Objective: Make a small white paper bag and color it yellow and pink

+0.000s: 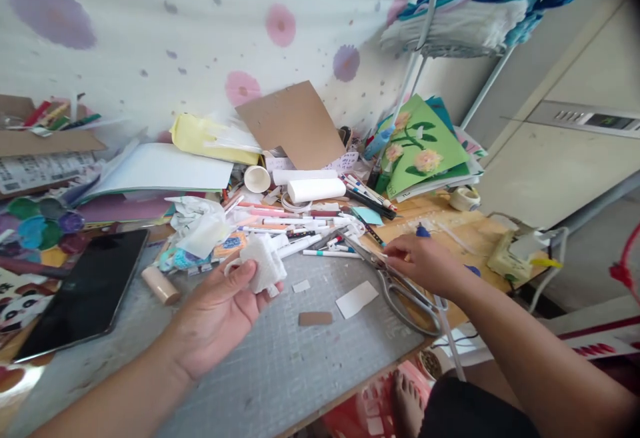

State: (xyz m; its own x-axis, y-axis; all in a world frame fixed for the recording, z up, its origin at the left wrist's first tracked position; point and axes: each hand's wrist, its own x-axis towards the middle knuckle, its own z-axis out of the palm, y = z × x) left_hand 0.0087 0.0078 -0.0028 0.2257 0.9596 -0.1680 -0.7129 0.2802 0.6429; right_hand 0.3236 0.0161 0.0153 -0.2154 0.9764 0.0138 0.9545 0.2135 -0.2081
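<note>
In our left hand [225,318] we pinch a white, boxy piece of textured foam [263,263] between thumb and fingers, raised over the far half of the grey gridded cutting mat [300,371]. Our right hand [433,266] is above the mat's right edge, its fingers drawn together; a small blue tip [423,231] shows just above it, but we cannot tell what that grip encloses. Below that hand, large grey metal scissors [382,273] lie with their handles towards the mat's near right corner. Between our hands lie a flat white rectangle [357,299], a smaller white scrap [301,286] and a flat brown strip [315,319]. A tan cylinder [160,285] rests near the mat's left edge, beside a black glossy tablet [85,298].
</note>
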